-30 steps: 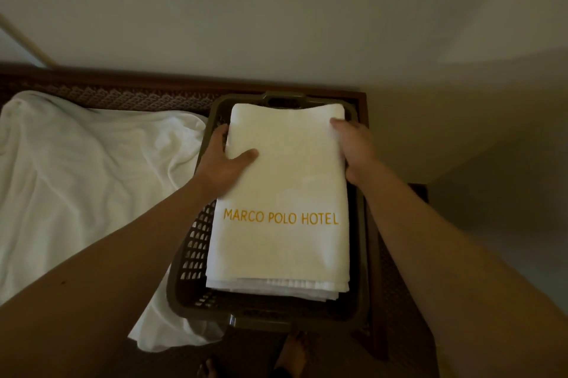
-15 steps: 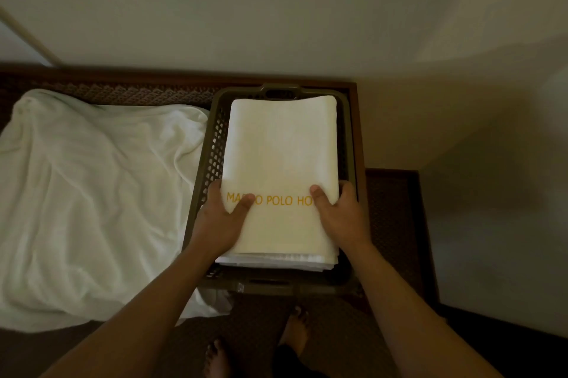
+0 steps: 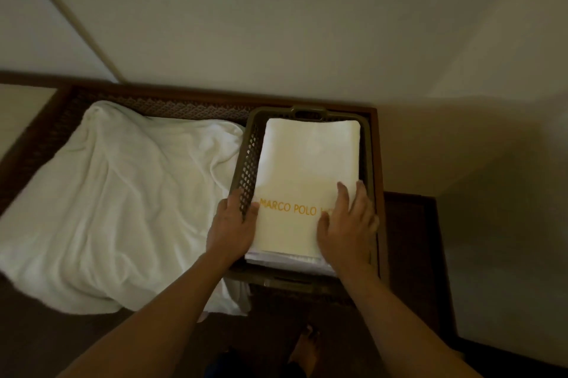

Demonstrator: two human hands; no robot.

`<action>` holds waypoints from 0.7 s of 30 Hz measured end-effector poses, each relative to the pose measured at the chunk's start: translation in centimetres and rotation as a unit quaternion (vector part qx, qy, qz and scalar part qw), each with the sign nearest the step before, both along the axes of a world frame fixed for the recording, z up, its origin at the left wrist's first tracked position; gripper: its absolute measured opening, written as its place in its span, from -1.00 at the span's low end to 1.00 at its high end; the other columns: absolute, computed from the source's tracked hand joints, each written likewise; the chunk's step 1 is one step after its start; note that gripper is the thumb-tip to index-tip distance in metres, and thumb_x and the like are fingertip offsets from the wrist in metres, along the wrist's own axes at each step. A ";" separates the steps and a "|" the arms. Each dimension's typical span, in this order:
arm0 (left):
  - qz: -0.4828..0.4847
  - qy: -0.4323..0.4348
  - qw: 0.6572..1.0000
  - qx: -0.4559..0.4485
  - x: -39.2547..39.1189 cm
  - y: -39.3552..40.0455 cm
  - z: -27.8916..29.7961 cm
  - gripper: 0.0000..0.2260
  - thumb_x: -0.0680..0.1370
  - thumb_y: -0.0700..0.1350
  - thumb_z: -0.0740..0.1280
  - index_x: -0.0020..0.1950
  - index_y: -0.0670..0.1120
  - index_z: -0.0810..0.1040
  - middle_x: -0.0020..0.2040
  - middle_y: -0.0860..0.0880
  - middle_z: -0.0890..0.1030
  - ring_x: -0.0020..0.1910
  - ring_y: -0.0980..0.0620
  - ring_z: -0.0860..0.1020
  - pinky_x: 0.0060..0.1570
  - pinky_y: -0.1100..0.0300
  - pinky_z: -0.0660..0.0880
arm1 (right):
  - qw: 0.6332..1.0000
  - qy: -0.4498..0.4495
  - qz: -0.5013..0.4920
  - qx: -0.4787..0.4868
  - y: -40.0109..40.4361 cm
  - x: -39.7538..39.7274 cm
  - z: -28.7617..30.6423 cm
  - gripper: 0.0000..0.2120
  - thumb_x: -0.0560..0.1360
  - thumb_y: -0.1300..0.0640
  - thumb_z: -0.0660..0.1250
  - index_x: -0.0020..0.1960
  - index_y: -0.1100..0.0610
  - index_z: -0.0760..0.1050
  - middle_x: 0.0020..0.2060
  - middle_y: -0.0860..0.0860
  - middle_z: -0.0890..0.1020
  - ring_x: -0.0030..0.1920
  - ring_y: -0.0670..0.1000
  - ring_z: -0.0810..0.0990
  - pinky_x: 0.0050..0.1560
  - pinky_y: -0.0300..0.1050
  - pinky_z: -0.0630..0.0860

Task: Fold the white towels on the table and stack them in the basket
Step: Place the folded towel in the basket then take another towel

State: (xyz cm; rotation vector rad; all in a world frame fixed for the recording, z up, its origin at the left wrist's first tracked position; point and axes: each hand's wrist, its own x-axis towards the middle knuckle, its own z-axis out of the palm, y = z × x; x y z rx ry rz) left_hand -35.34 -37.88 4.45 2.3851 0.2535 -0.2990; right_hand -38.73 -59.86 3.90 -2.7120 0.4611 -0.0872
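one brown basket [image 3: 246, 159] holds a stack of folded white towels [image 3: 307, 162]; the top one reads "marco polo" in gold. one unfolded towel [image 3: 123, 202] lies rumpled beside it on the dark woven table [image 3: 172, 107]. left hand [image 3: 232, 228] and right hand [image 3: 349, 224] rest flat, fingers relaxed, at the stack's near sides. plain pale wall [image 3: 276, 24] behind.

You have one brown plastic basket [image 3: 246, 162] on one wooden worktop [image 3: 408, 224], one folded towel [image 3: 307, 162] lettered in gold topping a stack whose layers can't be counted, one loose white towel [image 3: 123, 199], and two hands: left hand [image 3: 230, 230], right hand [image 3: 349, 228].
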 end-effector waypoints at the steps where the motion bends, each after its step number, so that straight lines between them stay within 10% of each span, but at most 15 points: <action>1: 0.001 -0.008 1.000 0.003 -0.4 1.0 0.5 -0.47 0.59 0.36 0.09 0.47 0.13 0.28 0.35 -0.04 0.46 0.22 -0.09 0.54 0.17 -0.14 0.56 | 0.999 -0.016 0.033 0.012 1.2 0.0 0.2 -0.36 0.50 0.04 0.36 0.53 0.05 0.23 0.56 0.19 0.16 0.47 0.26 0.25 0.38 0.36 0.28; 12: 0.040 0.012 0.999 -0.016 -1.5 16.0 -0.9 -0.63 0.62 -0.09 0.36 0.42 0.10 0.46 0.40 0.09 0.41 -0.01 0.26 0.54 -0.10 0.44 0.41 | 0.947 0.008 0.294 0.129 19.1 3.1 0.0 -0.52 0.48 0.08 0.24 0.40 0.00 0.37 0.54 0.06 0.22 0.53 0.11 0.20 0.46 0.19 0.23; 21: -0.020 0.046 0.996 -0.075 8.5 26.7 -5.1 -0.70 0.62 -0.14 0.36 0.34 0.06 0.52 0.33 0.14 0.43 -0.02 0.25 0.56 -0.08 0.44 0.44 | 0.962 0.138 0.211 0.106 29.0 10.4 -3.7 -0.51 0.51 0.13 0.30 0.43 0.00 0.39 0.56 0.06 0.23 0.51 0.13 0.30 0.45 0.15 0.31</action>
